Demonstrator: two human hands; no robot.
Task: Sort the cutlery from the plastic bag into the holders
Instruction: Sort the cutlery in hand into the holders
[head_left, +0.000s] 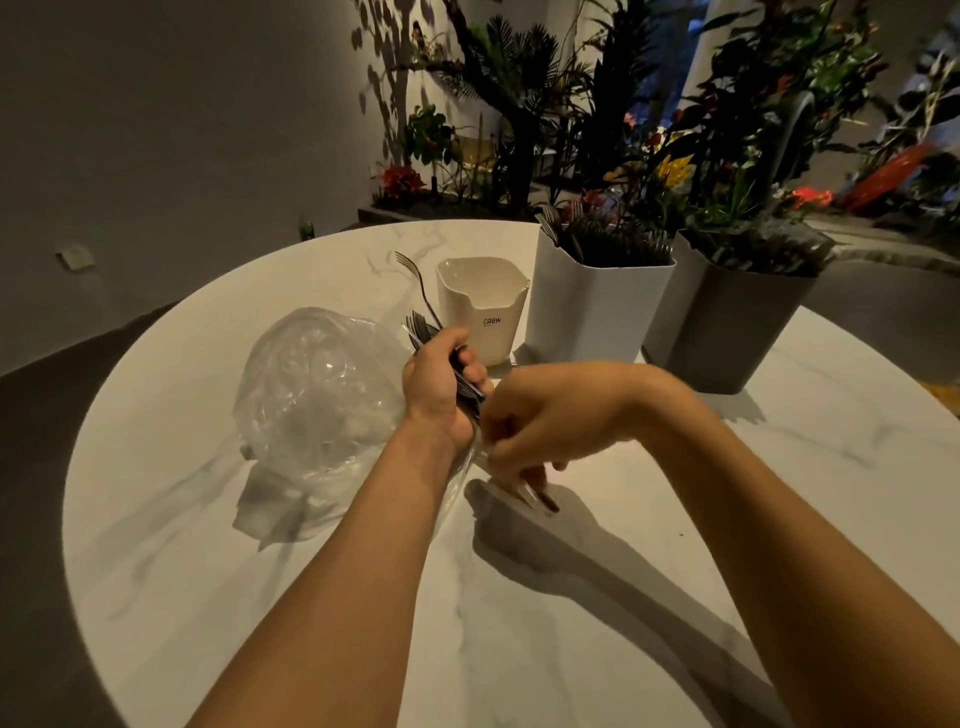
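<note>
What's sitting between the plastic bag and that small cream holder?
In the head view, the left hand gripping a bundle of forks sits between the plastic bag and the cream holder.

plastic bag (317, 395) left on table (675, 571), 3 holders (483, 317) behind, right

Round marble table (675, 545), grey wall (182, 130), plants (727, 130)
</note>
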